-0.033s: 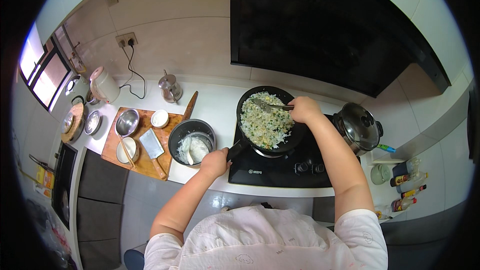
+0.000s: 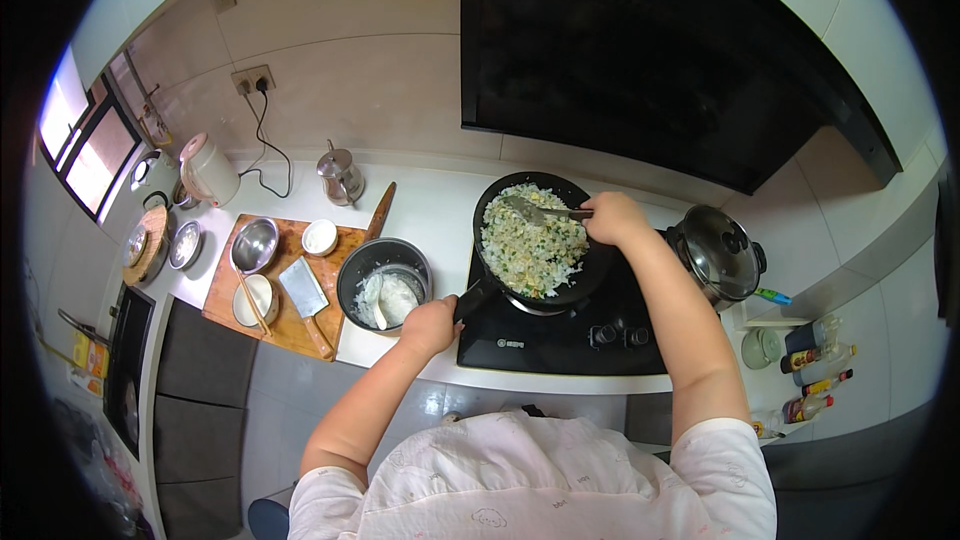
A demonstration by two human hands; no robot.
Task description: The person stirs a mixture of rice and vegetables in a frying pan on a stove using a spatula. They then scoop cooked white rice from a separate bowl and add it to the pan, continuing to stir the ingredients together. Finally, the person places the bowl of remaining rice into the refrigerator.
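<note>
A black frying pan [image 2: 592,278] sits on the burner, holding fried rice [image 2: 535,248] flecked with green and yellow bits. My left hand [image 2: 430,327] is closed around the pan's handle, which points toward me on the left. In my right hand [image 2: 615,218] is the dark handle of a spatula [image 2: 525,208], gripped from the pan's far right side. Its metal blade rests in the rice near the far edge. Just left of my left hand stands a dark pot [image 2: 350,275] with white rice and a white spoon [image 2: 379,315] inside.
A wooden cutting board [image 2: 222,285] carries a cleaver [image 2: 303,286], bowls and chopsticks. Behind it stand a metal pitcher [image 2: 340,176] and an electric kettle [image 2: 207,170]. A lidded pot [image 2: 718,252] occupies the stove's right side; bottles [image 2: 807,408] line a shelf beyond. The range hood [image 2: 620,70] hangs above.
My right hand and forearm have shifted very slightly to the right. The pan, the rice and my left hand look the same.
</note>
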